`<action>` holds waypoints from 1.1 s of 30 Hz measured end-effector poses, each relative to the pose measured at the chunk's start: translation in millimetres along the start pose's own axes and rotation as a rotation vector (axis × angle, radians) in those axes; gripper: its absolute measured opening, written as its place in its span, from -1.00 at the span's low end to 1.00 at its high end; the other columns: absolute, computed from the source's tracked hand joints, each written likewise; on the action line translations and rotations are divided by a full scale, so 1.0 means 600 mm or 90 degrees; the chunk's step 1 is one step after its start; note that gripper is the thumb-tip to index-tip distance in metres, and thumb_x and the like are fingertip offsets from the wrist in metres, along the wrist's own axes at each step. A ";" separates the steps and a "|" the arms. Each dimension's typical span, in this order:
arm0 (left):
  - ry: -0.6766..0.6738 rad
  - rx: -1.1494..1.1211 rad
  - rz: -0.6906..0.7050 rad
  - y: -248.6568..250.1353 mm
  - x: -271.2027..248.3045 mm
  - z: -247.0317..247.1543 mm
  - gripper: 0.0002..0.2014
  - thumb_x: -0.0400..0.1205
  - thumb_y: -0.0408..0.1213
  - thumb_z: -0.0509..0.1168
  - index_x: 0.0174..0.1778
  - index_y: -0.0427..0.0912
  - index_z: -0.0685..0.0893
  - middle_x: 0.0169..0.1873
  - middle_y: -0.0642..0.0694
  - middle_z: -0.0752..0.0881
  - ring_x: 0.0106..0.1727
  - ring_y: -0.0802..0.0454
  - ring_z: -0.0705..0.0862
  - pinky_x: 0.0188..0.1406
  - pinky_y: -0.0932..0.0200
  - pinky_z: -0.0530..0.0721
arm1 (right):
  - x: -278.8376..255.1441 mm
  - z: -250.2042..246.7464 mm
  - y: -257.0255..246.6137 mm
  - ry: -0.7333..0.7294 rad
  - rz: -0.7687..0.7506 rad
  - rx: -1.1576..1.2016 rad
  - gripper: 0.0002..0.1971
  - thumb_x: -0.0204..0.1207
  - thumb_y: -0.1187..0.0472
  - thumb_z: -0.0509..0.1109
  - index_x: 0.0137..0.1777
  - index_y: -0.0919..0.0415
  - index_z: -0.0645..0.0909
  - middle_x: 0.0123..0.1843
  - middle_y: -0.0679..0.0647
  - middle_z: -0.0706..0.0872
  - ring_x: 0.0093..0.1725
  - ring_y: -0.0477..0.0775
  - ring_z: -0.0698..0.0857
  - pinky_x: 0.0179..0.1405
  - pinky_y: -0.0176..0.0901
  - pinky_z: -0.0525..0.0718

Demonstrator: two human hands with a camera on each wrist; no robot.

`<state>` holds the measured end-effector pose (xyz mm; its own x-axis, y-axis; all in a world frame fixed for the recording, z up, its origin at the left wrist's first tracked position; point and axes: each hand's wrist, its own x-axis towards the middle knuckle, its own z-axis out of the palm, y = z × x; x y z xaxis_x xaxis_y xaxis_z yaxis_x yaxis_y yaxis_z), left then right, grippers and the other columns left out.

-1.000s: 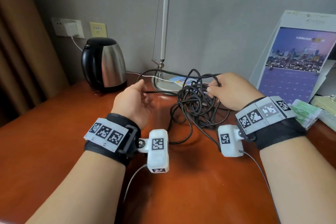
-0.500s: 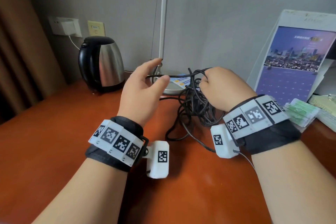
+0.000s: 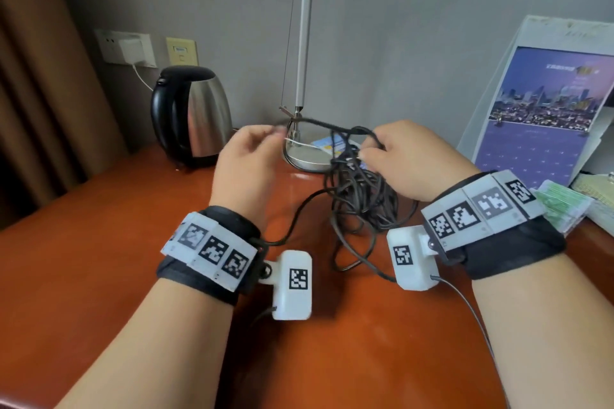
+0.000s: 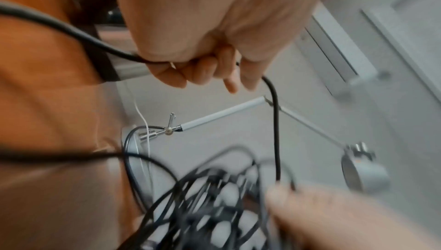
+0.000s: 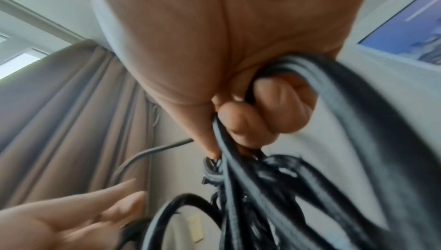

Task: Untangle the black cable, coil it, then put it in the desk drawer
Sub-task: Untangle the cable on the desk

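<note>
The black cable is a tangled bunch, its lower loops lying on the orange-brown desk. My right hand grips the top of the bunch and holds it up; in the right wrist view its fingers curl round several strands of the cable. My left hand is to the left of the bunch with curled fingers. In the left wrist view the left hand holds a single strand of the cable that runs to the tangle. That strand stretches between the two hands. No drawer is in view.
A steel and black kettle stands at the back left. The lamp base and its pole sit right behind the cable. A calendar and green papers occupy the right. A wall socket with a white charger is behind the kettle.
My right hand has lifted the tangle off the desk. My left hand rose from the desk, reached the top strand with open fingers and has curled them round it.
</note>
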<state>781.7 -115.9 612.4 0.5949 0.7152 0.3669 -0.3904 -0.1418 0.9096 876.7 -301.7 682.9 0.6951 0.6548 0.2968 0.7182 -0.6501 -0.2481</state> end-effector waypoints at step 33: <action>-0.022 -0.001 0.205 0.036 -0.014 -0.006 -0.82 0.69 -0.12 0.46 -0.25 0.04 0.74 -0.08 0.06 0.74 -0.02 0.23 0.65 0.05 0.30 0.55 | 0.006 0.010 0.019 0.029 0.081 0.096 -0.77 0.63 0.18 0.26 -0.04 0.28 0.72 -0.27 0.21 0.75 -0.34 0.22 0.67 -0.23 0.06 0.71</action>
<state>765.4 -122.4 628.5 0.4643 0.6099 0.6422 -0.5640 -0.3555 0.7454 887.7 -304.7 675.4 0.7810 0.5507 0.2944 0.6234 -0.6595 -0.4201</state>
